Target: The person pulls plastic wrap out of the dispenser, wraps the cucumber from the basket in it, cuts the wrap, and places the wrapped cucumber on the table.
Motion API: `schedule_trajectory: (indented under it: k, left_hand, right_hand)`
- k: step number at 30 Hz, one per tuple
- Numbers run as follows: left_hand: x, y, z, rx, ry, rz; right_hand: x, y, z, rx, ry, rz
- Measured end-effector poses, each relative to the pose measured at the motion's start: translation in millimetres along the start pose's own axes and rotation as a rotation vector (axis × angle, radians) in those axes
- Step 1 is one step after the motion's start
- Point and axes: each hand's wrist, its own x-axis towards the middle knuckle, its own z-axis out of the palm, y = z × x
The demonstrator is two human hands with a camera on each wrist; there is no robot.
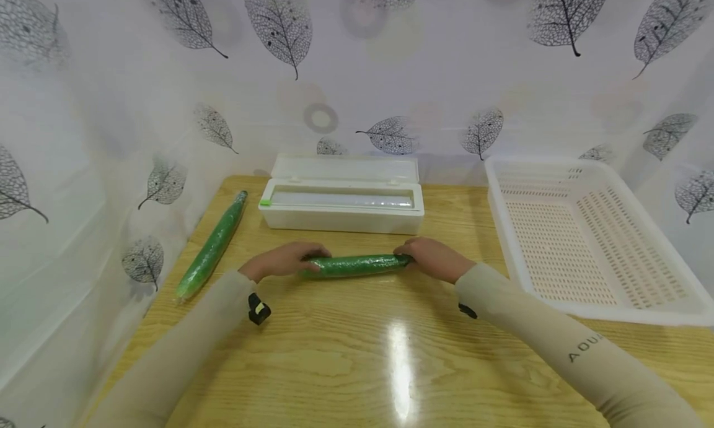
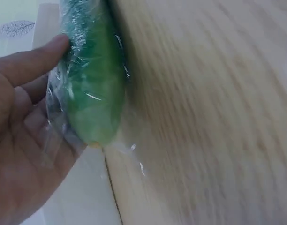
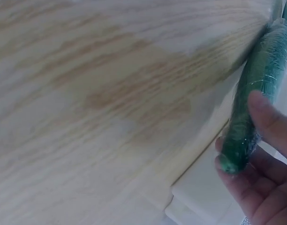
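A green cucumber [image 1: 357, 266] wrapped in clear film lies crosswise between my two hands, in front of the cling film box [image 1: 341, 220]. My left hand [image 1: 286, 261] holds its left end; in the left wrist view the thumb presses the side of the cucumber [image 2: 94, 93] and the fingers are behind it, with loose film past the tip. At the other end my right hand [image 1: 435, 257] grips the darker tip. The right wrist view shows the thumb on top of the cucumber [image 3: 251, 98] and fingers curled under its end.
A second film-wrapped cucumber [image 1: 214, 248] lies at the table's left edge. The box's lid [image 1: 346, 168] stands open at the back, with a film roll [image 1: 341, 199] inside. A white plastic basket [image 1: 504, 236] occupies the right side. Patterned cloth [image 1: 357, 62] hangs behind the wooden table [image 1: 312, 366].
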Motion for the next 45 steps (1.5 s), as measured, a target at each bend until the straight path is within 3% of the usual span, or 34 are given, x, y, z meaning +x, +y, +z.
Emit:
schedule_trajectory:
  k: [4,7,9,12,16,21,26,30,37,45]
  left_hand:
    - [-9.8,0.8,4.2,0.158,0.18,0.067]
    - [-17.6,2.8,6.2,0.375,0.353,0.184]
    - [-21.8,3.1,7.6,0.523,0.428,0.253]
    - [-25.4,1.9,9.7,0.679,0.443,0.286]
    - [-26.9,-1.6,11.2,0.785,0.405,0.222]
    - [-20.3,-9.2,8.3,0.79,0.353,0.148]
    - [-13.4,-9.0,-0.3,0.659,0.22,0.032]
    - [-11.0,-10.8,-7.7,0.567,0.141,-0.017]
    - [-12.6,-17.5,-15.5,0.492,0.099,-0.035]
    - [-18.4,-12.5,-16.8,0.286,0.082,-0.132]
  right_hand:
    - [0.4,0.4,0.3,0.022,0.009,-0.013]
    - [1.5,-0.2,0.0,0.034,-0.006,-0.008]
    - [2.2,-0.5,-0.6,0.043,-0.025,0.005]
    - [2.8,-0.3,-1.3,0.063,-0.052,0.031]
    - [4.3,0.9,-1.6,0.08,-0.069,0.039]
    - [6.6,0.9,-3.0,0.073,-0.081,0.039]
    - [7.7,-0.7,-3.9,0.052,-0.098,0.049]
    - [7.6,-0.6,-2.3,0.026,-0.096,0.043]
    - [6.7,-0.3,0.4,-0.005,-0.084,0.024]
    - [6.6,0.4,1.6,-0.006,-0.085,0.012]
